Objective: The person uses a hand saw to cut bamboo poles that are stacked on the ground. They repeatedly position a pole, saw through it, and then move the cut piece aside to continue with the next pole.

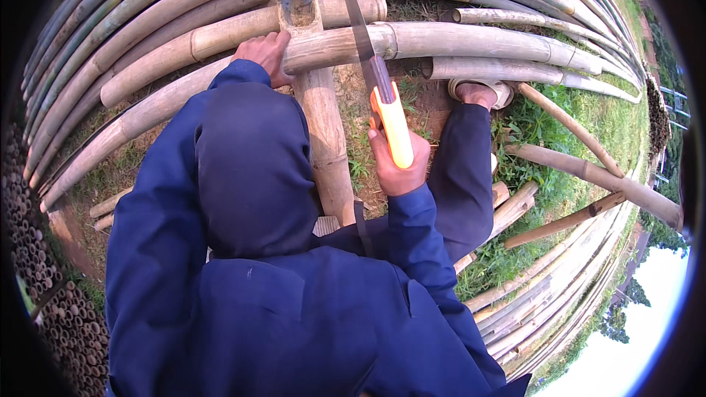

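My right hand [397,165] grips the orange handle of a hand saw [390,121]. Its dark blade [360,29] runs up and away from me across a thick bamboo pole [456,40] lying crosswise. My left hand [263,55] presses on the near end of that pole, where it rests on a short upright-running bamboo piece [323,117] with a notched top. Both my arms are in dark blue sleeves. My knee hides the ground below my left arm.
Many long bamboo poles [147,15] lie stacked across the top and left. More poles [588,176] lie on grass at the right. My foot in a sandal [478,92] rests by the pole. Cut bamboo ends [44,272] are stacked at lower left.
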A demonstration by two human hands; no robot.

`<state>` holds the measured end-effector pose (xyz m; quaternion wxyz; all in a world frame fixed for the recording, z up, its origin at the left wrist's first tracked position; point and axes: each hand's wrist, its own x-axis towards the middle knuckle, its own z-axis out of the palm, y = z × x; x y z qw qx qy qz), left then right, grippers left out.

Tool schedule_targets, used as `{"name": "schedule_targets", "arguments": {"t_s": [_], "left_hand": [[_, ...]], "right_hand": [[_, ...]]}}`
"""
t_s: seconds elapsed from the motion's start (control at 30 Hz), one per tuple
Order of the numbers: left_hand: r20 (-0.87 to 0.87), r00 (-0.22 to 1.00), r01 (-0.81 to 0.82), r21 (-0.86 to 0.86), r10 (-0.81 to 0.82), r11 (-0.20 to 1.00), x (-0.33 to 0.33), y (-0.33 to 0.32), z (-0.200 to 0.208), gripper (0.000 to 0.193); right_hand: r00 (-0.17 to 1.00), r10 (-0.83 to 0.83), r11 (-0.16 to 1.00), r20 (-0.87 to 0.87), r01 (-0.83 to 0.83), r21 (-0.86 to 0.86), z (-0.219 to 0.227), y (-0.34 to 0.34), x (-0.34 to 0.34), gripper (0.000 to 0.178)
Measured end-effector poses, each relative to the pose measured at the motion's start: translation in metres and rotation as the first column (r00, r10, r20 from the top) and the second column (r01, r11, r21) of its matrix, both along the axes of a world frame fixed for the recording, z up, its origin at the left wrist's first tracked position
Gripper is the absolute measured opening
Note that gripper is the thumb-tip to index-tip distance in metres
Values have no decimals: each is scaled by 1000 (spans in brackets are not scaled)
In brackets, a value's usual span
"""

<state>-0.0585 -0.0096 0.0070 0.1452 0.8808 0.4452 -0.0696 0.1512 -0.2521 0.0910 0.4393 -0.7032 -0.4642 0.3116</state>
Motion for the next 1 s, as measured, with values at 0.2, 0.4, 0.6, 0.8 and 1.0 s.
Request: {"name": "schedule_targets", "arguments": {"t_s": [0.2, 0.4, 0.6, 0.8, 1.0], "left_hand": [[15, 1000, -2, 41, 1, 999, -19, -5, -8, 81], [28, 1000, 10, 81, -12, 997, -10, -6, -16, 81], [29, 1000, 5, 54, -7, 999, -9, 9, 1, 76], [-5, 1000, -28, 6, 28, 1000, -21, -1, -6, 77], [32, 999, 9, 56, -10, 998, -8, 0, -7, 82]], "right_hand": [[1000, 13, 998, -5, -14, -68, 11, -88, -19, 8], [994, 34, 998, 101, -29, -56, 38, -96, -12, 15], [999, 43, 999, 21, -43, 24, -8, -19, -7, 9], [967, 114, 989, 226, -88, -121, 46, -172, -17, 30], [1000, 1, 989, -22, 3, 151, 1, 21, -6, 16]]}}
